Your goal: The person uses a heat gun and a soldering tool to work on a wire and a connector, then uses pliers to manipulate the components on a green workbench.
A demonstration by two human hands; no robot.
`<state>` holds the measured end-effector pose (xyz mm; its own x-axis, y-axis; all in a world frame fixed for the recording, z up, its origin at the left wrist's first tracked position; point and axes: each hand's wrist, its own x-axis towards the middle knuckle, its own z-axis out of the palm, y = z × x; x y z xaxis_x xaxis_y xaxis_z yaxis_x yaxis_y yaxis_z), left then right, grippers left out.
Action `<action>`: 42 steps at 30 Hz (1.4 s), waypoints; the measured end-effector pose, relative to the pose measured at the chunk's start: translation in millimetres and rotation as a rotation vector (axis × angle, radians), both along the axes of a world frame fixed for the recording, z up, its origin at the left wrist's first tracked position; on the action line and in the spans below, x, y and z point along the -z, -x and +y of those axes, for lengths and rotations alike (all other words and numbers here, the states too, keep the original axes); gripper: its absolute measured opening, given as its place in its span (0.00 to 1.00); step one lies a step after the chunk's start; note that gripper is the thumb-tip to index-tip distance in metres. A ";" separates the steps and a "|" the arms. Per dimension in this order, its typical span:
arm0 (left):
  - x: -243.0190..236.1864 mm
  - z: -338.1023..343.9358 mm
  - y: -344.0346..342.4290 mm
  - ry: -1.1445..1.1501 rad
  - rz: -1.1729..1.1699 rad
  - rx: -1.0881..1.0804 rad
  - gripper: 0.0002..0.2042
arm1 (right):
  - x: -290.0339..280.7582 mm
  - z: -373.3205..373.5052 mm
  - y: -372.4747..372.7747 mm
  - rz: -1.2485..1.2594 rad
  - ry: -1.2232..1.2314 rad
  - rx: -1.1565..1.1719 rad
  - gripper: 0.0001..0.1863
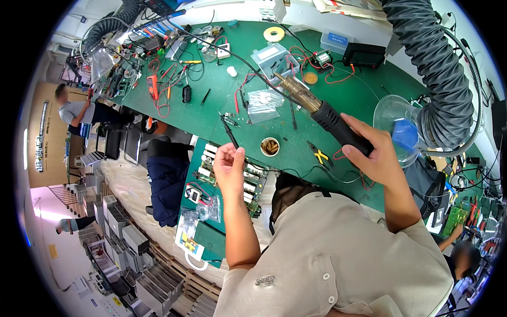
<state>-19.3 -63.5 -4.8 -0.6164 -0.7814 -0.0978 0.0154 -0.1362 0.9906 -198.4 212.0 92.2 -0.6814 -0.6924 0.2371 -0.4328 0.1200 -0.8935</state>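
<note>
My right hand [376, 154] wraps round the black handle of a hot-air gun [331, 120]. Its brass-coloured nozzle points up and left over the green bench. Between the fingers of my left hand [230, 165] is a slim black soldering iron [229, 131], tip pointing away from me. A cable trails from below that hand. Beneath and beside the hand lies a green circuit board [253, 185] with pale blocks, partly hidden by my forearm. A small cup [270, 147] holding brownish bits stands to its right. Yellow-and-black pliers [320, 154] rest under the hot-air gun.
Ribbed fume hose [438, 74] with a clear hood [393, 127] hangs at the right. The green bench [211, 127] carries an orange multimeter [152, 87], clear bags [264, 103], a plastic box [272, 58] and yellow tape [274, 34]. A dark jacket [166, 182] hangs left; other people are around.
</note>
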 end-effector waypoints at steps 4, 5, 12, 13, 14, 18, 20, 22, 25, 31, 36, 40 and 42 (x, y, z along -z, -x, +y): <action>59.2 4.9 -2.5 -0.170 -0.125 0.037 0.08 | 4.2 0.8 -0.3 -0.070 -0.048 0.036 0.27; 72.9 7.7 -1.6 -0.188 -0.136 0.044 0.08 | 6.1 0.1 -0.2 -0.072 -0.049 0.047 0.27; 167.3 3.5 -10.2 -0.178 -0.237 0.095 0.09 | 15.1 -4.0 -2.6 -0.123 -0.037 0.099 0.24; 178.9 -4.1 -12.4 -0.163 -0.268 0.090 0.09 | 16.2 -5.0 -2.8 -0.116 -0.038 0.108 0.24; 189.3 -13.5 -16.6 -0.148 -0.300 0.085 0.09 | 17.4 -6.4 -3.0 -0.108 -0.039 0.116 0.24; 211.4 -46.2 -21.5 -0.116 -0.456 0.078 0.09 | 23.3 -13.1 -3.3 -0.149 -0.099 0.152 0.24; 224.8 -62.3 -20.6 -0.075 -0.475 0.064 0.10 | 22.3 -21.0 -6.0 -0.198 -0.143 0.172 0.24; 236.5 -73.1 -12.4 -0.041 -0.480 0.062 0.10 | 28.0 -28.0 -10.0 -0.226 -0.133 0.193 0.24; 249.3 -86.6 -1.0 0.050 -0.514 0.054 0.12 | 34.5 -33.8 -14.6 -0.301 -0.159 0.212 0.24; 293.7 -113.2 8.7 0.138 -0.627 -0.017 0.13 | 45.5 -45.5 -19.0 -0.448 -0.063 0.269 0.25; 281.3 -108.9 4.0 -0.017 -0.555 0.062 0.12 | 49.7 -49.6 -23.9 -0.543 -0.036 0.275 0.26; 225.5 -91.8 -1.1 -0.101 -0.399 0.109 0.07 | 51.6 -59.0 -31.7 -0.592 0.039 0.261 0.26; 194.3 -85.5 -7.8 -0.184 -0.332 0.199 0.05 | 55.1 -67.0 -34.9 -0.617 0.078 0.215 0.26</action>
